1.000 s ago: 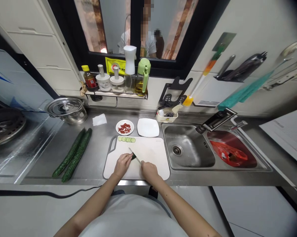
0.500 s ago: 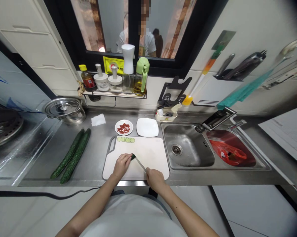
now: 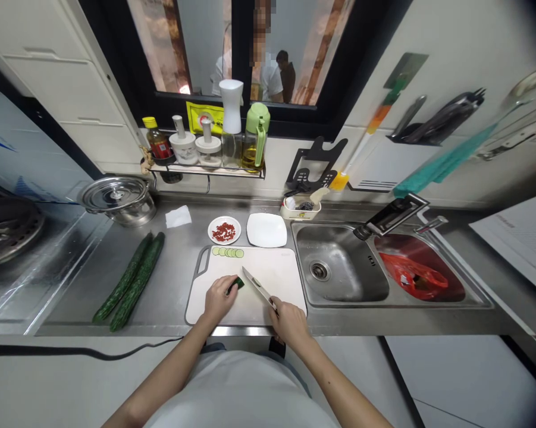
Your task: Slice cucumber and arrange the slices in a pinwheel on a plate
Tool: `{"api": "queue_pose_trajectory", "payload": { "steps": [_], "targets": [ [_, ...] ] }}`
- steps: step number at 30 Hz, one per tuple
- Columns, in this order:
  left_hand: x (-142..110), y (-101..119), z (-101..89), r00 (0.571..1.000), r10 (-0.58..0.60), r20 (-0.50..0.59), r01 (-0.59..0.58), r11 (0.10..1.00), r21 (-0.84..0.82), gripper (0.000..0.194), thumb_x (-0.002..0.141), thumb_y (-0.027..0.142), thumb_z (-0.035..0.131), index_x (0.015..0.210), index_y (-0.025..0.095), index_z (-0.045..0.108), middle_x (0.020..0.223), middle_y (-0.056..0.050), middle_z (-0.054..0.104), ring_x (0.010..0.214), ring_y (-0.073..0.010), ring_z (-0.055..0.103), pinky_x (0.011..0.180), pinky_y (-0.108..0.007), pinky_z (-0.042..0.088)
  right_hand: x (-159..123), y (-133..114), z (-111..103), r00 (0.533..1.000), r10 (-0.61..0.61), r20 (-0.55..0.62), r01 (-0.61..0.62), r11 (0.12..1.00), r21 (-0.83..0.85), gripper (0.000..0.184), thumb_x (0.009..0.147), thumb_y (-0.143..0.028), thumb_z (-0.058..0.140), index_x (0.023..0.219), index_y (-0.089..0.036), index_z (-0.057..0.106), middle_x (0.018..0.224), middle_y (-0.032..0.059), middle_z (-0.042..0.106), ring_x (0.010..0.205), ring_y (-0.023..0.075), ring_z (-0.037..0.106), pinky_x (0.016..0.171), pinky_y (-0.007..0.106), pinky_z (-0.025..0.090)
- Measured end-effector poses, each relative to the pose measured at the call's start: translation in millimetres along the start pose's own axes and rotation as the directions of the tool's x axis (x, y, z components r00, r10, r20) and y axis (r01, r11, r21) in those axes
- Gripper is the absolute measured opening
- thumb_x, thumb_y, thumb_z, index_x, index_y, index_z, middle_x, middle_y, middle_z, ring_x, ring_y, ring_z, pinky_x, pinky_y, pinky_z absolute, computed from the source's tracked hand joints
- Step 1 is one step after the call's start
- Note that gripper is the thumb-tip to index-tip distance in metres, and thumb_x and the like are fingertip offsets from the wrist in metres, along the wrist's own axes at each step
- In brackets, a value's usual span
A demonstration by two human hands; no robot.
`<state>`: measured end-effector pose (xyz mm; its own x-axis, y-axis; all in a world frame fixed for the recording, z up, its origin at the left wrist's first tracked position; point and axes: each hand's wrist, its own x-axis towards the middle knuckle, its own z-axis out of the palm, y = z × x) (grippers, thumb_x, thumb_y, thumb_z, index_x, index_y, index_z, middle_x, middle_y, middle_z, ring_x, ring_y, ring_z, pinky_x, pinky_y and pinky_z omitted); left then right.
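Observation:
Over the white cutting board [image 3: 272, 261], my left hand [image 3: 220, 297] is closed around a short dark-green piece of cucumber [image 3: 238, 285], whose right end shows past my fingers. My right hand [image 3: 289, 321] grips a knife [image 3: 256, 286] by its handle. The blade slants up and left, a little apart from the cucumber piece, with a pale green slice [image 3: 257, 282] apparently stuck to its flat side. Several cucumber slices [image 3: 227, 252] lie overlapping in a row along the board's far left edge.
Two whole cucumbers [image 3: 131, 285] lie left of the board. Behind it stand a plate of chopped red bits [image 3: 223, 230] and a white square plate [image 3: 266, 230]. A steel sink [image 3: 339, 285] adjoins on the right; a lidded pot [image 3: 120, 199] stands back left.
My right hand has drawn the knife right, away from the cucumber piece, and its blade now shows its flat side. My left hand has shifted slightly and still holds the piece.

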<state>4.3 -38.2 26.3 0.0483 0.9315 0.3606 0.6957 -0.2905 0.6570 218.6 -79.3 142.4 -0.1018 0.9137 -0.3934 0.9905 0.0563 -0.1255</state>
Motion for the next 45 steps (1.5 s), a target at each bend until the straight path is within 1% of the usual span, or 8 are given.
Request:
{"api": "queue_pose_trajectory", "payload": {
  "steps": [6, 8, 12, 17, 33, 36, 39, 45],
  "targets": [
    [17.4, 10.8, -13.3, 0.97, -0.188, -0.157, 0.17, 0.978, -0.124, 0.031, 0.092, 0.032, 0.042, 0.111, 0.02, 0.064, 0.107, -0.008, 0.065, 0.098, -0.0196, 0.061, 0.084, -0.034, 0.051, 5.7, 7.5, -1.5, 0.994, -0.048, -0.097, 0.041, 0.997, -0.072, 0.045, 0.089, -0.031, 0.046, 0.133, -0.022, 0.043, 0.103, 0.0084, 0.067, 0.093, 0.0209, 0.06, 0.072, 0.028, 0.038],
    [28.6, 18.0, -19.4, 0.968, -0.18, -0.174, 0.157, 0.978, -0.137, 0.031, 0.091, 0.033, 0.043, 0.111, 0.021, 0.064, 0.108, -0.008, 0.065, 0.099, -0.0196, 0.06, 0.084, -0.033, 0.051, 7.1, 10.6, -1.3, 0.991, -0.069, -0.113, 0.055, 0.991, -0.121, 0.048, 0.088, -0.031, 0.049, 0.135, -0.02, 0.042, 0.102, 0.0096, 0.066, 0.093, 0.022, 0.058, 0.074, 0.029, 0.038],
    [50.3, 37.1, -28.5, 1.0, 0.021, -0.001, -0.021, 0.999, -0.032, 0.028, 0.086, 0.037, 0.053, 0.108, 0.025, 0.067, 0.113, -0.007, 0.062, 0.108, -0.0233, 0.054, 0.095, -0.041, 0.044, 9.2, 14.3, -0.3, 0.986, -0.104, -0.133, 0.08, 0.982, -0.174, 0.049, 0.088, -0.03, 0.051, 0.135, -0.02, 0.042, 0.099, 0.0098, 0.064, 0.092, 0.0216, 0.056, 0.076, 0.029, 0.037],
    [65.7, 55.3, -28.8, 0.966, 0.125, 0.227, -0.139, 0.989, 0.049, 0.024, 0.084, 0.038, 0.057, 0.101, 0.027, 0.07, 0.115, -0.007, 0.062, 0.111, -0.0262, 0.05, 0.101, -0.05, 0.034, 9.3, 15.8, -1.3, 0.982, -0.129, -0.137, 0.1, 0.974, -0.203, 0.051, 0.087, -0.025, 0.051, 0.136, -0.019, 0.042, 0.099, 0.01, 0.063, 0.092, 0.022, 0.055, 0.076, 0.03, 0.036],
    [71.2, 56.4, -5.9, 0.937, 0.126, 0.327, -0.118, 0.992, -0.047, 0.016, 0.08, 0.028, 0.061, 0.091, 0.026, 0.072, 0.109, -0.006, 0.064, 0.104, -0.024, 0.055, 0.094, -0.042, 0.04, 5.2, 28.9, -0.2, 0.989, -0.103, -0.109, 0.078, 0.975, -0.209, 0.043, 0.086, -0.024, 0.053, 0.13, -0.02, 0.049, 0.098, 0.0092, 0.065, 0.092, 0.0217, 0.057, 0.075, 0.029, 0.037],
    [77.8, 58.4, -4.6, 0.942, 0.053, 0.331, -0.025, 0.996, -0.087, 0.011, 0.078, 0.025, 0.06, 0.082, 0.023, 0.07, 0.088, -0.003, 0.067, 0.086, -0.0193, 0.059, 0.08, -0.033, 0.045, 7.3, 33.4, 0.6, 0.989, -0.092, -0.118, 0.066, 0.976, -0.206, 0.045, 0.086, -0.026, 0.054, 0.131, -0.02, 0.048, 0.098, 0.0093, 0.065, 0.092, 0.0219, 0.057, 0.076, 0.029, 0.037],
    [82.9, 51.2, -1.1, 0.949, -0.144, 0.28, 0.192, 0.969, -0.152, 0.01, 0.078, 0.024, 0.059, 0.079, 0.021, 0.068, 0.072, 0.0, 0.066, 0.068, -0.0145, 0.059, 0.066, -0.026, 0.046, 8.9, 39.8, 2.4, 0.989, -0.058, -0.134, 0.031, 0.98, -0.195, 0.046, 0.088, -0.029, 0.052, 0.133, -0.02, 0.046, 0.099, 0.0091, 0.065, 0.092, 0.0217, 0.058, 0.075, 0.028, 0.037],
    [98.7, 16.7, 9.3, 0.86, -0.49, 0.139, 0.508, 0.846, -0.164, 0.008, 0.074, 0.022, 0.062, 0.078, 0.017, 0.067, 0.073, -0.002, 0.069, 0.068, -0.0151, 0.062, 0.066, -0.026, 0.045, 9.0, 51.4, 9.1, 0.99, 0.015, -0.14, -0.034, 0.99, -0.138, 0.045, 0.088, -0.029, 0.051, 0.132, -0.02, 0.046, 0.101, 0.009, 0.067, 0.093, 0.0211, 0.06, 0.074, 0.028, 0.039]
  ]
}}
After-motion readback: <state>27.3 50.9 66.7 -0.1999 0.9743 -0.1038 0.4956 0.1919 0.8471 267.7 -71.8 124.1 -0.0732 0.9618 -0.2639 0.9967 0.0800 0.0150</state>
